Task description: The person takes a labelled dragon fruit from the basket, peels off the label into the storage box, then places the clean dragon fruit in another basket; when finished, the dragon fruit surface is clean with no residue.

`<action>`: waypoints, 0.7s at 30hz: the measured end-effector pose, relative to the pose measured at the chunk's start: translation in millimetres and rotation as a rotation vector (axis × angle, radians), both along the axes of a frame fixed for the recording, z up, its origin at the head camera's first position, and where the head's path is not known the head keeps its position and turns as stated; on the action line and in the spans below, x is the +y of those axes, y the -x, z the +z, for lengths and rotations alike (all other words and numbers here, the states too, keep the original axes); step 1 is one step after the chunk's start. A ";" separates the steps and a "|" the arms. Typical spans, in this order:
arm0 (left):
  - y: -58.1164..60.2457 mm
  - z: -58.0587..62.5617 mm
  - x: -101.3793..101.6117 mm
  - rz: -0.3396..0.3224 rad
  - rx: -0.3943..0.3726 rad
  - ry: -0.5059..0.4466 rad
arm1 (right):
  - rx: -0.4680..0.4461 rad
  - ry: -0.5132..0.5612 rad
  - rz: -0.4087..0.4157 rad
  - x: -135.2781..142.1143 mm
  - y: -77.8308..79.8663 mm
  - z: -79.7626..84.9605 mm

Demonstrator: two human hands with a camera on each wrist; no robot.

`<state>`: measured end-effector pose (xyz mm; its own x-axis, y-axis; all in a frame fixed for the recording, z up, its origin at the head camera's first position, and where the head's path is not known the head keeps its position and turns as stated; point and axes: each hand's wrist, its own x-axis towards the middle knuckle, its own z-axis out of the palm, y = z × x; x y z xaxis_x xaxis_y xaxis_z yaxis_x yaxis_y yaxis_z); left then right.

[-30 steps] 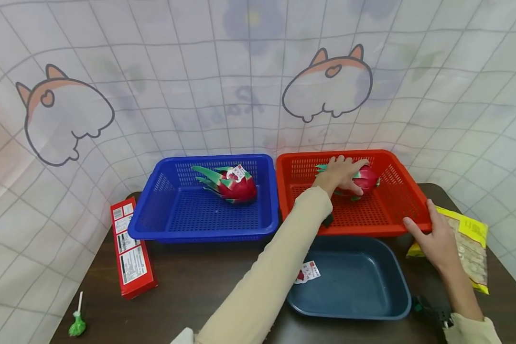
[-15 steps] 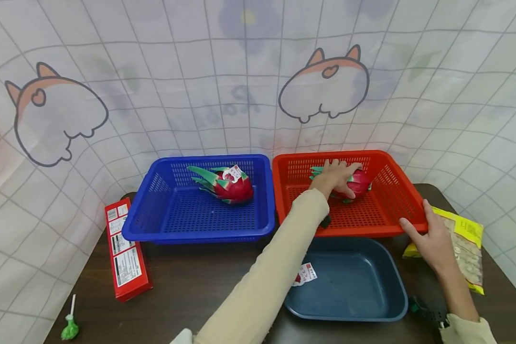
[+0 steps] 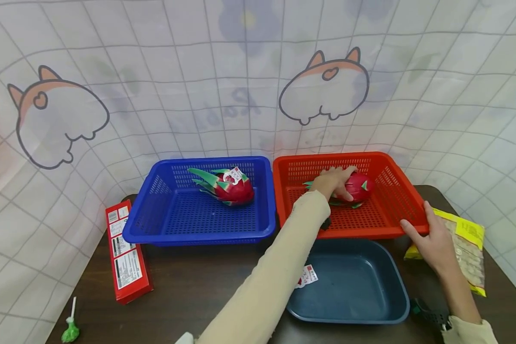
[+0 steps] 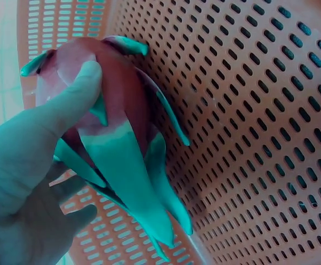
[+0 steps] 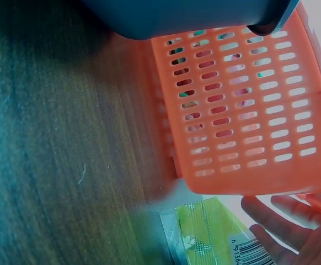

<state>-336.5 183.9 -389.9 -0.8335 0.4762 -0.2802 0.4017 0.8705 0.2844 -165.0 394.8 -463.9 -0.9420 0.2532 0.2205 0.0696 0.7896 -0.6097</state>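
Observation:
In the head view, my left hand (image 3: pixel 333 183) reaches into the red basket (image 3: pixel 395 210) and holds a dragon fruit (image 3: pixel 362 187) lying on its side. The left wrist view shows the thumb pressed on the red skin of this dragon fruit (image 4: pixel 119 83), with the other fingers behind it, partly hidden. Its long green leaves point toward the front left. My right hand (image 3: pixel 436 241) holds the front right corner of the basket, thumb at the front rim and fingers along the right side. A second dragon fruit (image 3: pixel 236 192) with a paper tag sits in the blue basket (image 3: pixel 202 238).
A dark blue tray (image 3: pixel 352 286) stands in front of the red basket, a paper tag (image 3: pixel 308 275) at its left edge. A red box (image 3: pixel 129 253) and a green lollipop (image 3: pixel 70 329) lie left. A yellow bag (image 3: pixel 468 248) lies beneath my right hand.
The dragon fruit under my left hand has come down and slightly nearer in the red basket, its leaves shifting toward the front left. My right hand stays at the basket corner.

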 end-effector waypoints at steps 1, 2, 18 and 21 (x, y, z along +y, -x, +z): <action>-0.5 0.1 -0.4 0.008 -0.003 0.000 | 0.001 -0.002 0.000 -0.1 0.1 -0.2; -0.4 0.0 -0.6 0.011 -0.004 0.002 | 0.001 -0.002 0.000 -0.2 0.2 -0.3; -10.7 23.3 -7.7 -0.017 -0.004 0.140 | -0.008 0.002 0.007 -2.1 -0.3 -0.8; -9.5 32.8 -7.1 -0.080 0.005 0.198 | -0.011 -0.005 0.011 0.6 0.1 -0.8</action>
